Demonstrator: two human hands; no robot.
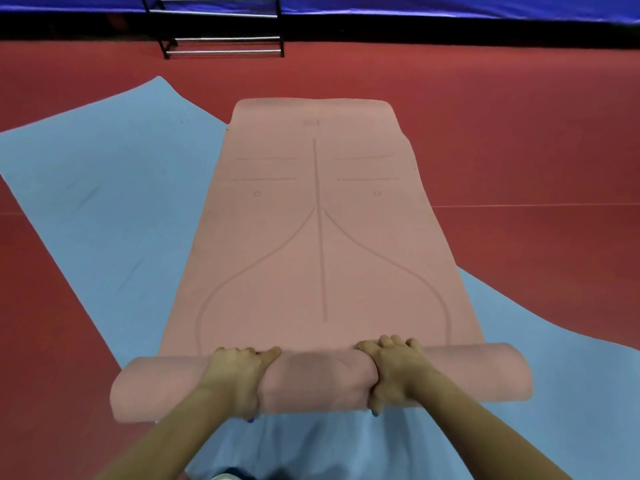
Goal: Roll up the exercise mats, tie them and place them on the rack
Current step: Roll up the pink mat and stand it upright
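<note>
A pink exercise mat [318,244] with printed guide lines lies stretched away from me, its near end wound into a thick roll [318,379]. My left hand [239,375] presses on the roll left of centre, fingers over the top. My right hand [394,368] grips it right of centre in the same way. Under the pink mat, a light blue mat [104,202] lies flat and askew on the floor, showing at the left, at the right and in front of me. A black metal rack [221,26] with silver bars stands at the far end of the floor.
The floor [519,133] is red, with a thin white line across it at the right. A dark blue cover [450,5] hangs along the back wall behind the rack. A shoe tip shows at the bottom edge.
</note>
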